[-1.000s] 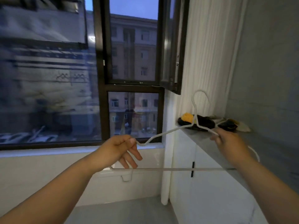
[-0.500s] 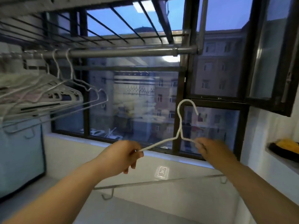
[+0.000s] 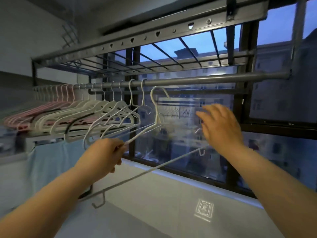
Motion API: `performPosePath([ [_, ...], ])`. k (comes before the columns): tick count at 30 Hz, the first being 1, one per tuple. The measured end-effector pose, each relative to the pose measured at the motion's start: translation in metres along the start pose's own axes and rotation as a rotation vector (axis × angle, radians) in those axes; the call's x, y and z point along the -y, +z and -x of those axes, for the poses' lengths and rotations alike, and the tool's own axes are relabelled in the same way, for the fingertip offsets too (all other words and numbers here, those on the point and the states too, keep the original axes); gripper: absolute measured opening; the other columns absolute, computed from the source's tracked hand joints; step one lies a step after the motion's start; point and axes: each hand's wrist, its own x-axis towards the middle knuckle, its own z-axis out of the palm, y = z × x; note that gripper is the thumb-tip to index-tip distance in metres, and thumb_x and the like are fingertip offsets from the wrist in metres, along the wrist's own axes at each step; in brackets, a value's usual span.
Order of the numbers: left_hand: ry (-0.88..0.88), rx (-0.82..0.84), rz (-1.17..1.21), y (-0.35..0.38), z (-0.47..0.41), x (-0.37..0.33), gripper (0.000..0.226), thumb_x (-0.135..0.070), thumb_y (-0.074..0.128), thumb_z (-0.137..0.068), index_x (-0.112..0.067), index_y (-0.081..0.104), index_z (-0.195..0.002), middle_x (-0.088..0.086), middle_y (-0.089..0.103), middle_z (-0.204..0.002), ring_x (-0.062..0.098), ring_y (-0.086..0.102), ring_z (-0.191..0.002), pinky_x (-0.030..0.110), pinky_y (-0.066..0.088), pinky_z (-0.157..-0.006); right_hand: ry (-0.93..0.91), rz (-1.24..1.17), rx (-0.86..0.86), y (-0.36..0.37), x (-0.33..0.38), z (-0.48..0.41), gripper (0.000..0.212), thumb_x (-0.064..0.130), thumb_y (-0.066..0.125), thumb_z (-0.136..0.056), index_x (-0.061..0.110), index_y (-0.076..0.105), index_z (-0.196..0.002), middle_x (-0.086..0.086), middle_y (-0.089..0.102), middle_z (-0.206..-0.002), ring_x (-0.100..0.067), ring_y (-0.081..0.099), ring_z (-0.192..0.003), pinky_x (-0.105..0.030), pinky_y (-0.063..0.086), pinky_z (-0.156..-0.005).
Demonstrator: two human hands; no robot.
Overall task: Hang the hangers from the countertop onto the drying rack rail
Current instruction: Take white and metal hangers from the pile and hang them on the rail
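A white wire hanger (image 3: 155, 115) is raised toward the grey drying rack rail (image 3: 197, 81), its hook just below the rail and apart from it. My left hand (image 3: 104, 155) grips the hanger's left shoulder wire. My right hand (image 3: 221, 126) is off the hanger, fingers spread and blurred, to the right of the hook. Several white and pink hangers (image 3: 85, 107) hang on the rail's left half. The countertop is out of view.
A grey overhead rack frame (image 3: 154, 36) with slats runs above the rail. A light blue cloth (image 3: 49, 158) hangs at lower left. Dark window frames (image 3: 240, 103) stand behind the rail, with a white sill (image 3: 188, 179) below.
The view has swung left and up from the countertop to the rack. The hanger has risen to just under the rail. My right hand has let go of the hanger's right shoulder.
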Motion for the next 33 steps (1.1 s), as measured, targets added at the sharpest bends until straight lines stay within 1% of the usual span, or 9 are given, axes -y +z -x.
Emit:
performPosePath([
  [4, -0.04, -0.088, -0.048, -0.021, -0.016, 0.006, 0.031, -0.02, 0.043, -0.095, -0.016, 0.049, -0.065, -0.003, 0.054, -0.059, 0.008, 0.051, -0.043, 0.015, 0.035, -0.04, 0.013, 0.221, -0.02, -0.011, -0.012, -0.053, 0.055, -0.006, 0.083, -0.054, -0.002, 0.065, -0.106, -0.028, 0.062, -0.113, -0.046, 0.057, -0.109, -0.06, 0.037, -0.096],
  [7, -0.057, -0.115, -0.082, -0.035, -0.032, 0.001, 0.033, -0.021, 0.041, -0.096, -0.022, 0.042, -0.062, -0.002, 0.053, -0.061, 0.009, 0.049, -0.047, 0.019, 0.036, -0.045, 0.047, 0.366, 0.09, -0.019, -0.016, -0.083, 0.058, 0.007, 0.056, -0.088, 0.005, 0.032, -0.141, -0.021, 0.027, -0.149, -0.037, 0.02, -0.14, -0.053, 0.006, -0.115],
  [9, -0.07, -0.12, -0.079, -0.042, -0.042, -0.004, 0.032, -0.021, 0.041, -0.096, -0.023, 0.043, -0.064, -0.001, 0.053, -0.062, 0.009, 0.049, -0.048, 0.019, 0.036, -0.045, 0.102, 0.466, 0.215, -0.026, -0.017, -0.098, 0.057, 0.016, 0.041, -0.096, 0.011, 0.015, -0.146, -0.015, 0.019, -0.153, -0.033, 0.012, -0.143, -0.05, -0.003, -0.116],
  [13, -0.073, -0.119, -0.065, -0.046, -0.062, -0.014, 0.028, -0.021, 0.041, -0.096, -0.01, 0.056, -0.075, 0.002, 0.055, -0.063, 0.013, 0.054, -0.051, 0.02, 0.042, -0.047, 0.167, 0.516, 0.317, -0.032, -0.025, -0.11, 0.043, 0.014, 0.047, -0.093, 0.007, 0.036, -0.134, -0.015, 0.048, -0.133, -0.033, 0.041, -0.125, -0.045, 0.023, -0.11],
  [17, -0.079, -0.113, -0.086, -0.037, -0.076, -0.027, 0.022, -0.019, 0.041, -0.096, -0.007, 0.058, -0.091, 0.005, 0.056, -0.067, 0.02, 0.058, -0.059, 0.033, 0.054, -0.062, 0.188, 0.465, 0.373, -0.032, -0.033, -0.107, 0.038, 0.009, 0.045, -0.093, 0.006, 0.038, -0.131, -0.015, 0.05, -0.126, -0.032, 0.045, -0.118, -0.04, 0.036, -0.095],
  [20, -0.111, -0.124, -0.107, -0.026, -0.088, -0.027, 0.024, -0.02, 0.042, -0.096, -0.002, 0.057, -0.101, 0.011, 0.06, -0.075, 0.029, 0.064, -0.072, 0.044, 0.057, -0.076, 0.196, 0.407, 0.379, -0.032, -0.035, -0.103, 0.042, 0.007, 0.045, -0.093, 0.005, 0.035, -0.134, -0.016, 0.046, -0.131, -0.033, 0.042, -0.121, -0.041, 0.037, -0.095],
  [23, -0.117, -0.125, -0.102, -0.015, -0.094, -0.027, 0.025, -0.021, 0.042, -0.096, -0.002, 0.056, -0.104, 0.007, 0.055, -0.07, 0.029, 0.061, -0.07, 0.043, 0.056, -0.075, 0.204, 0.368, 0.388, -0.031, -0.037, -0.099, 0.046, 0.007, 0.047, -0.092, 0.006, 0.032, -0.136, -0.016, 0.041, -0.136, -0.033, 0.037, -0.125, -0.041, 0.035, -0.098],
  [28, -0.106, -0.112, -0.094, -0.003, -0.101, -0.03, 0.026, -0.02, 0.041, -0.096, -0.002, 0.059, -0.1, 0.019, 0.064, -0.091, 0.034, 0.064, -0.084, 0.044, 0.055, -0.079, 0.204, 0.325, 0.375, -0.026, -0.04, -0.092, 0.054, 0.008, 0.049, -0.09, 0.009, 0.027, -0.139, -0.015, 0.038, -0.139, -0.033, 0.033, -0.129, -0.042, 0.027, -0.106],
  [33, -0.118, -0.093, -0.148, 0.01, -0.106, -0.025, 0.02, -0.013, 0.041, -0.095, -0.002, 0.058, -0.096, 0.015, 0.061, -0.086, 0.033, 0.064, -0.084, 0.043, 0.054, -0.079, 0.198, 0.29, 0.356, -0.025, -0.042, -0.087, 0.058, 0.01, 0.047, -0.092, 0.01, 0.02, -0.144, -0.014, 0.034, -0.144, -0.032, 0.03, -0.132, -0.043, 0.018, -0.112],
])
